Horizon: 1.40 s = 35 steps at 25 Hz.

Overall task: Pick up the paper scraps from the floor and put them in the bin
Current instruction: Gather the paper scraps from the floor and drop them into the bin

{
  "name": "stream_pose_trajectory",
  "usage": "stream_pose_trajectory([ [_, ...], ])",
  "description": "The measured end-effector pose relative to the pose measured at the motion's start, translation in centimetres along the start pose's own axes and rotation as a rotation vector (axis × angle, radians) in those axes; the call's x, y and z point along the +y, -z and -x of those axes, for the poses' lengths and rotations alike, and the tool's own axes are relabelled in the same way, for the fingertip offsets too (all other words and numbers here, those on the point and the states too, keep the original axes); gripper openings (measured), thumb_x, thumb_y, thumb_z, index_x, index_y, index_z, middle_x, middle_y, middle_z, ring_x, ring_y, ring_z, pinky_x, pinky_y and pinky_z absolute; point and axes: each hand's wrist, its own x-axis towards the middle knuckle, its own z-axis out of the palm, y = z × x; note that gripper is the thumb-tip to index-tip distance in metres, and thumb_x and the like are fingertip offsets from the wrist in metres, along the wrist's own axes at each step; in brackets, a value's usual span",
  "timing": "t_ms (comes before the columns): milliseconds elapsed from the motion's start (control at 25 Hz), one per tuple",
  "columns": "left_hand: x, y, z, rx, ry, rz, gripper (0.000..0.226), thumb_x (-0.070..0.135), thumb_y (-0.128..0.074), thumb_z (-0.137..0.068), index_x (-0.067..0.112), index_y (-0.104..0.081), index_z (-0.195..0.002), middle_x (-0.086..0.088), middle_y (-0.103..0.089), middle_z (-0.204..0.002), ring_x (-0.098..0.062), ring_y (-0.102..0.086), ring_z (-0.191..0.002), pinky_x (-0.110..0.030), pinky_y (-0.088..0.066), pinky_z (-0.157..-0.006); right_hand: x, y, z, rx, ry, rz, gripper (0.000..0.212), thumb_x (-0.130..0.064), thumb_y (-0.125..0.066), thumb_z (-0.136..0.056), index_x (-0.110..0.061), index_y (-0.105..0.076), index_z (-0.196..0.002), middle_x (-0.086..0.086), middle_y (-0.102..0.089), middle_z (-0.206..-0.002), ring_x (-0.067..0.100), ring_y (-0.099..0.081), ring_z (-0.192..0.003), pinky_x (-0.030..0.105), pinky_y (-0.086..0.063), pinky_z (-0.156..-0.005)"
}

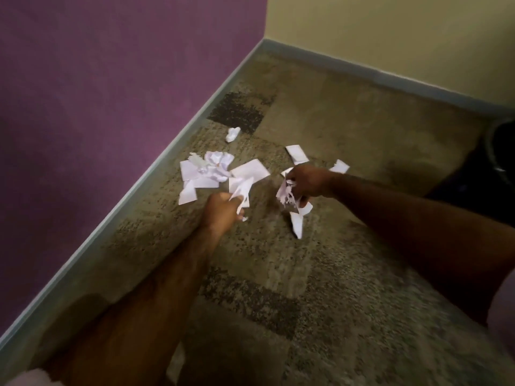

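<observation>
White paper scraps lie on the brown carpet near the purple wall. A pile of flat and crumpled scraps (204, 174) sits beyond my left hand. A small crumpled ball (232, 134) lies farther back. Two more flat pieces (296, 153) (340, 166) lie beyond my right hand. My left hand (221, 211) is closed on a few scraps (242, 190). My right hand (308, 183) is closed on a bunch of torn scraps (287, 197), some hanging below it. A dark bin (501, 151) shows partly at the right edge.
The purple wall (97, 107) runs along the left with a grey skirting board (156, 179). A cream wall (390, 32) closes the corner at the back. One more scrap (176, 366) lies on the carpet under my left forearm.
</observation>
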Motion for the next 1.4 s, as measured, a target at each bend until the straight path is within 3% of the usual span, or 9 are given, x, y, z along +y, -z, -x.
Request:
stream_pose_trajectory([
  [320, 21.2, -17.9, 10.4, -0.549, -0.527, 0.09, 0.016, 0.005, -0.053, -0.092, 0.002, -0.067, -0.086, -0.015, -0.065, -0.071, -0.016, -0.054, -0.047, -0.024, -0.046, -0.047, 4.7, 16.8, 23.5, 0.443, -0.226, -0.01, 0.013, 0.014, -0.061, -0.086, 0.003, -0.064, -0.092, 0.02, -0.068, -0.081, 0.014, -0.069, -0.05, 0.023, -0.058, -0.048],
  [560, 26.6, -30.3, 19.0, -0.779, -0.779, -0.358, 0.041, 0.017, -0.067, -0.088, 0.003, -0.058, -0.125, -0.017, -0.072, -0.1, -0.018, -0.064, -0.056, -0.029, -0.057, -0.049, 11.9, 20.2, 35.9, 0.698, -0.622, 0.118, 0.012, 0.01, -0.067, -0.084, 0.002, -0.064, -0.092, 0.03, -0.07, -0.095, 0.026, -0.072, -0.06, 0.033, -0.06, -0.047],
  [680, 25.0, -30.7, 18.4, -0.67, -0.987, -0.585, 0.087, 0.037, -0.079, -0.077, 0.021, -0.034, -0.15, -0.005, -0.059, -0.137, -0.019, -0.07, -0.082, -0.028, -0.057, -0.065, 13.2, 18.9, 35.5, 0.543, -0.724, 0.319, 0.057, -0.003, -0.081, -0.076, -0.015, -0.062, -0.129, 0.022, -0.065, -0.114, 0.034, -0.065, -0.087, 0.044, -0.06, -0.069],
  [760, 23.4, -29.8, 16.7, -0.663, -1.023, -0.561, 0.091, 0.041, -0.078, -0.077, 0.024, -0.03, -0.152, -0.003, -0.064, -0.13, -0.018, -0.07, -0.093, -0.023, -0.052, -0.073, 12.1, 18.4, 34.4, 0.514, -0.746, 0.584, 0.06, -0.01, -0.08, -0.077, -0.011, -0.059, -0.133, 0.022, -0.061, -0.126, 0.038, -0.061, -0.104, 0.042, -0.052, -0.083],
  [880, 21.9, -26.7, 15.2, -0.624, -1.031, -0.321, 0.066, 0.04, -0.069, -0.085, 0.026, -0.044, -0.144, 0.007, -0.071, -0.098, -0.008, -0.068, -0.078, -0.025, -0.055, -0.075, 9.8, 19.3, 31.6, 0.7, -0.601, 0.829, 0.044, -0.016, -0.078, -0.076, -0.002, -0.069, -0.117, 0.025, -0.066, -0.113, 0.04, -0.064, -0.102, 0.04, -0.055, -0.086],
  [1000, 18.7, -21.8, 11.9, -0.324, -1.015, -0.296, 0.034, 0.037, -0.058, -0.09, 0.02, -0.067, -0.118, 0.002, -0.072, -0.095, -0.014, -0.068, -0.086, -0.029, -0.055, -0.078, 6.1, 17.0, 26.2, 0.922, -0.196, 0.536, 0.027, -0.014, -0.074, -0.077, -0.01, -0.073, -0.104, 0.017, -0.069, -0.102, 0.034, -0.067, -0.094, 0.037, -0.056, -0.084],
  [1160, 5.9, -9.7, 2.6, -0.047, -0.531, -0.746, 0.032, 0.036, -0.056, -0.091, 0.011, -0.068, -0.107, -0.016, -0.07, -0.109, -0.034, -0.064, -0.105, -0.038, -0.05, -0.09, 3.9, 7.1, 15.0, 0.379, -0.055, 0.115, 0.027, -0.012, -0.075, -0.084, -0.01, -0.068, -0.11, 0.016, -0.072, -0.088, 0.021, -0.066, -0.065, 0.036, -0.058, -0.059],
  [1240, -0.3, -4.3, 0.7, 0.044, -0.339, -0.914, 0.044, 0.043, -0.061, -0.087, 0.011, -0.065, -0.118, -0.018, -0.066, -0.119, -0.035, -0.06, -0.11, -0.039, -0.047, -0.097, 5.0, 2.3, 9.4, 0.196, -0.092, 0.2, 0.038, -0.015, -0.077, -0.082, -0.011, -0.065, -0.119, 0.019, -0.071, -0.103, 0.019, -0.062, -0.076, 0.034, -0.055, -0.067],
  [1400, -6.2, -0.9, -0.1, 0.059, -0.36, -0.842, 0.054, 0.037, -0.073, -0.078, 0.015, -0.061, -0.126, -0.018, -0.058, -0.128, -0.036, -0.05, -0.12, -0.038, -0.036, -0.106, 4.7, -3.6, 3.1, 0.079, 0.012, 0.313, 0.063, -0.032, -0.083, -0.077, -0.013, -0.058, -0.132, 0.003, -0.059, -0.13, 0.017, -0.053, -0.119, 0.019, -0.035, -0.085],
])
